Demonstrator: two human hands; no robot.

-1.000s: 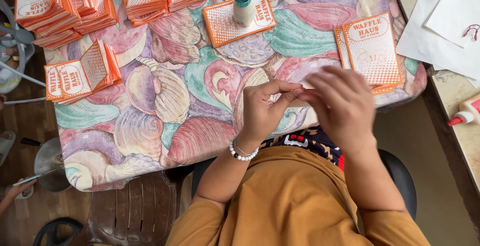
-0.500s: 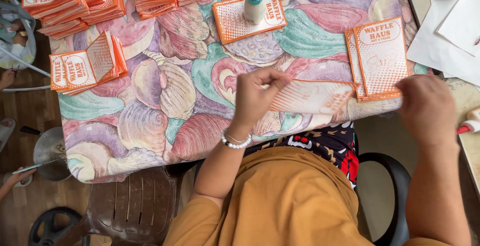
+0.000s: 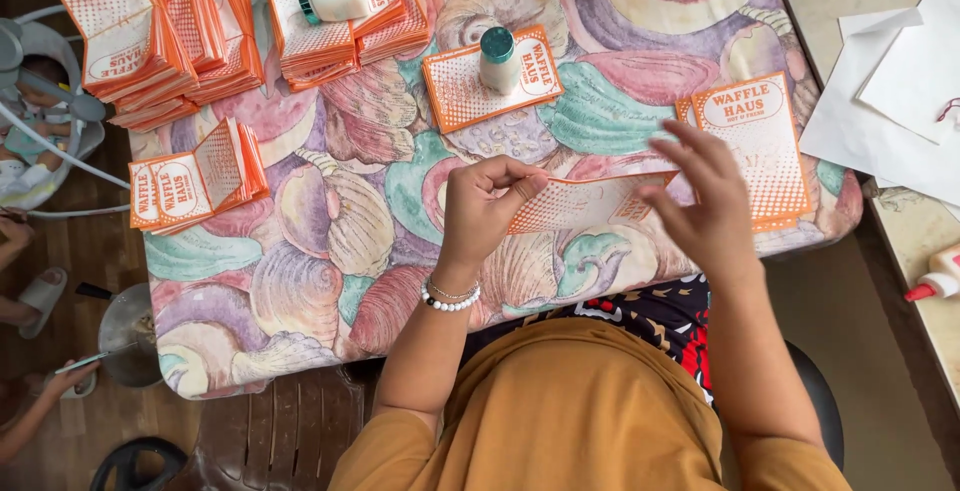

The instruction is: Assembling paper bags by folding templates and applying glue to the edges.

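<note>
Paper sleeve (image 3: 585,201) in left hand (image 3: 485,213), glue bottle (image 3: 498,59) behind

Looks like somebody's home doubling as a little packaging workshop. The counter (image 3: 330,251) wears a pastel seashell-print cloth, and orange-and-white paper sleeves sit in stacks (image 3: 160,36) toward 11 and 12 o'clock. Glue bottles (image 3: 497,59) stand on some of them. The homey giveaways: a baby seat (image 3: 45,101) at 9 o'clock, a brown plastic chair (image 3: 270,441) at 7 o'clock, wood flooring (image 3: 110,251) and a loose slipper (image 3: 42,296).
</note>
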